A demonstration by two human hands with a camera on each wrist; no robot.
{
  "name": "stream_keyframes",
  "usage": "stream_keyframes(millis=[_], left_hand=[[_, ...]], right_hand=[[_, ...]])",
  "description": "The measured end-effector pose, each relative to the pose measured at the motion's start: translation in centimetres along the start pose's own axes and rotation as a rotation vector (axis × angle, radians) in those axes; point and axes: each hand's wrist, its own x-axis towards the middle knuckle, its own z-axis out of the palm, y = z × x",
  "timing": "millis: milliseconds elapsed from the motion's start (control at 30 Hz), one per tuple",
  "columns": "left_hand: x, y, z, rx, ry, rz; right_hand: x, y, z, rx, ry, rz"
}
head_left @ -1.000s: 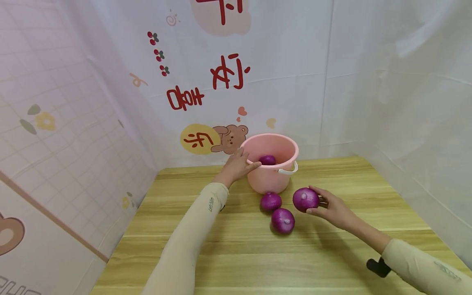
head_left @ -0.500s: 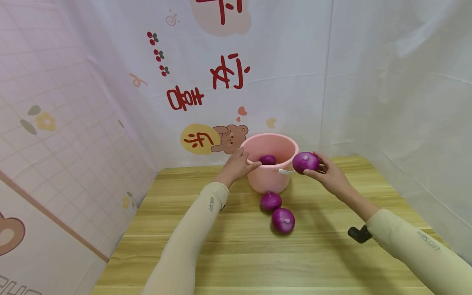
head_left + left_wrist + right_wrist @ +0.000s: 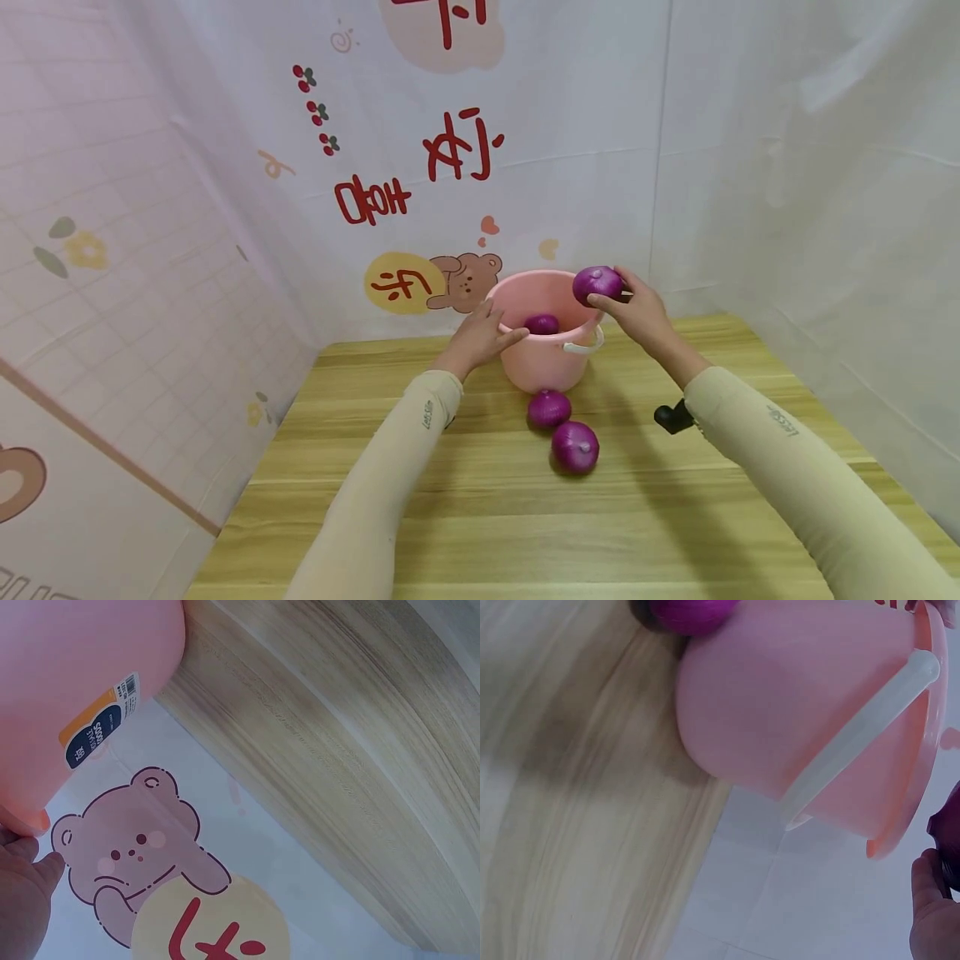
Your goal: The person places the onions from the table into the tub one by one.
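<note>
My right hand grips a purple onion over the right side of the pink bucket's mouth. In the right wrist view that onion shows at the right edge, just beyond the rim. My left hand holds the bucket's left rim, its thumb lying over the front edge; the left wrist view shows its fingertips at the rim. Inside the bucket lies another onion, partly hidden by the front wall. Two more rest on the table before it, one onion close to its base and a nearer onion.
The bucket's white handle hangs down on the right side. Behind the wooden table is a white printed sheet, close to the bucket's back. A black wrist device juts out under my right sleeve.
My right hand has lifted the onion from near the table, up and leftward to the bucket's mouth. The left hand keeps its place on the rim, and the table onions lie unmoved.
</note>
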Motion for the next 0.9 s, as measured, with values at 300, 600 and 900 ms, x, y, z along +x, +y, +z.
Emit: stream_keyframes(millis=[300, 600, 900], left_hand=[[-0.2, -0.1, -0.3, -0.015, -0.016, -0.002], [0.0, -0.2, 0.0, 0.008, -0.001, 0.013], [-0.2, -0.2, -0.1, -0.008, -0.007, 0.011]], right_hand=[[1.7, -1.4, 1.7, -0.060, -0.029, 0.024], [1.7, -0.9, 1.3, -0.082, -0.047, 0.041], [1.1, -0.9, 0.9, -0.081, -0.054, 0.041]])
